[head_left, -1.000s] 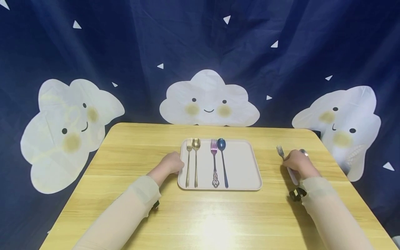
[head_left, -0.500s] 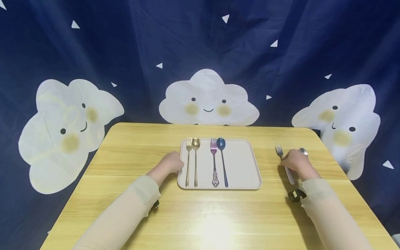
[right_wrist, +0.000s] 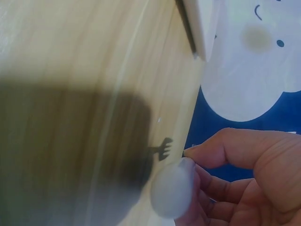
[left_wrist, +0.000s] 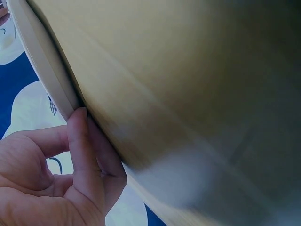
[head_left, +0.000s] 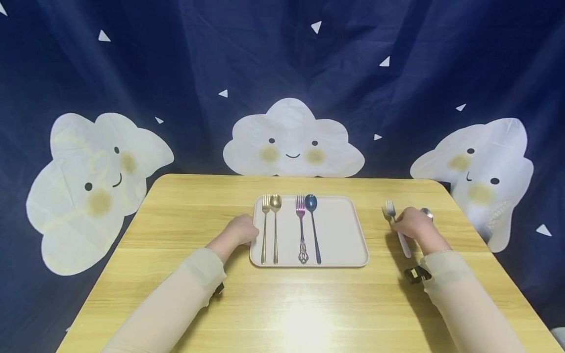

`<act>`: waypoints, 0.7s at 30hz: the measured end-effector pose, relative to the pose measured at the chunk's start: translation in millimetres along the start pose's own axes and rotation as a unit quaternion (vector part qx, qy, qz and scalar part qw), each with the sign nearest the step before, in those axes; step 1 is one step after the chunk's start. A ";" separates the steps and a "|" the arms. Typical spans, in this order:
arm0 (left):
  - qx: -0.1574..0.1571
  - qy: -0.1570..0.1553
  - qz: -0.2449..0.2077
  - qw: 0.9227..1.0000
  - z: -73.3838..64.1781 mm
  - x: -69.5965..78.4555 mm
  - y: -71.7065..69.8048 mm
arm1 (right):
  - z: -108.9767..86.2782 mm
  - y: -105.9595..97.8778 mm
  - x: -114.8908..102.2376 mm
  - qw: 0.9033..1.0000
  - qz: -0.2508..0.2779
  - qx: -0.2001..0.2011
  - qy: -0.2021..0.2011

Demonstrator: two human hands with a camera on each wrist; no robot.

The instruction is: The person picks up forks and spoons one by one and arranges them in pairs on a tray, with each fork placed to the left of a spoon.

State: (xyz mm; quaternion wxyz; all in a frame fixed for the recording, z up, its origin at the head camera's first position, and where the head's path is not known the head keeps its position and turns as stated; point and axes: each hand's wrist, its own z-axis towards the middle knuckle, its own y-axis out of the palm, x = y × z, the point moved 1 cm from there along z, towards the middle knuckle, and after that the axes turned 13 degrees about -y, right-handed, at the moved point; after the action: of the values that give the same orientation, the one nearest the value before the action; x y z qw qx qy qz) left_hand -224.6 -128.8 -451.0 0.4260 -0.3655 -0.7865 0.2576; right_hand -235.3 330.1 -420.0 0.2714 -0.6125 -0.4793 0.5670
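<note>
Head view: left hand [head_left: 239, 229] pinches left rim of tray [head_left: 342, 233], likely steadying it; right hand [head_left: 416, 225] pinches pale-handled fork [head_left: 403, 244] near middle, above counter [head_left: 247, 309] right of tray, probably for balance.

Dark blue curtain [head_left: 344, 63] with white triangles [head_left: 316, 27] and smiling clouds [head_left: 293, 122] behind and beside a wood-grained table [head_left: 282, 289].

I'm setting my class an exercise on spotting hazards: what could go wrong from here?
The silver metal fork with a pale handle might slip or twist, as the right hand only pinches it. That hand could knock the shiny silver metal spoon close beside it. The left hand pinches the pale rectangular tray at its rim; a tug might slide the slim gold metal fork lying there.
</note>
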 end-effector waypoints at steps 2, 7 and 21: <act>-0.001 0.000 0.002 1.000 0.4 0.0 0.1 | -1.3 -0.7 -3.8 1.000 0.002 -0.001 0.000; -0.001 -0.001 0.010 1.000 0.9 1.1 -0.3 | -3.3 -1.8 -12.6 1.000 0.002 -0.002 0.003; 0.005 -0.001 0.012 1.000 1.5 -0.6 0.2 | 0.0 2.0 -30.9 1.000 0.016 0.008 -0.002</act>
State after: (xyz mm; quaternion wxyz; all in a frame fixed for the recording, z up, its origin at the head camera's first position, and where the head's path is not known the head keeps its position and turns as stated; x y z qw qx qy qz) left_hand -225.6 -129.3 -452.1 0.4238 -0.3724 -0.7814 0.2666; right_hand -231.6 301.6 -408.3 0.2663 -0.6165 -0.4654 0.5765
